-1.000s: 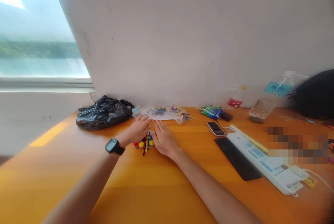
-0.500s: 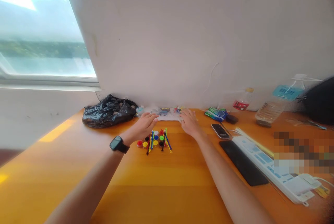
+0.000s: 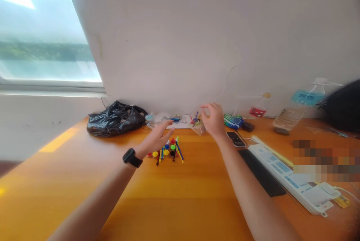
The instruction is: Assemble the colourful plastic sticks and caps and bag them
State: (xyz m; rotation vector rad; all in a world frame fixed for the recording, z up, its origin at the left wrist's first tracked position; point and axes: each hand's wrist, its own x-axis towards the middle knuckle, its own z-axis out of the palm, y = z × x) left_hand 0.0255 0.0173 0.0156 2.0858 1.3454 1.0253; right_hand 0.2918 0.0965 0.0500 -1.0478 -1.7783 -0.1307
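My left hand [image 3: 157, 136], with a black watch on its wrist, hovers at the left of the small parts with thumb and fingers apart. Beneath and beside it lie several coloured round plastic pieces [image 3: 166, 152] and thin coloured plastic rods [image 3: 180, 151], partly hidden by the hand. My right hand [image 3: 214, 120] is raised near the wall, fingers bent and thumb apart from them, with nothing visible in it. Just left of it stands a small cluster of red, blue and yellow plastic parts [image 3: 196, 120], beside clear plastic wrapping. Behind the parts lies a printed paper sheet [image 3: 184, 121].
A black plastic bag [image 3: 116, 119] sits at the back left. On the right are a green-blue packet [image 3: 233, 121], a phone-like white-edged device [image 3: 235, 139], a black slab [image 3: 263, 173], a white power strip [image 3: 289, 175] and two plastic bottles [image 3: 257, 111]. The wall [image 3: 180, 46] bounds the table's back.
My right hand has lifted and moved right, its fingers now bent, uncovering the coloured cluster. My left hand has shifted slightly right and lower, its thumb and fingers spreading. The view has shifted slightly.
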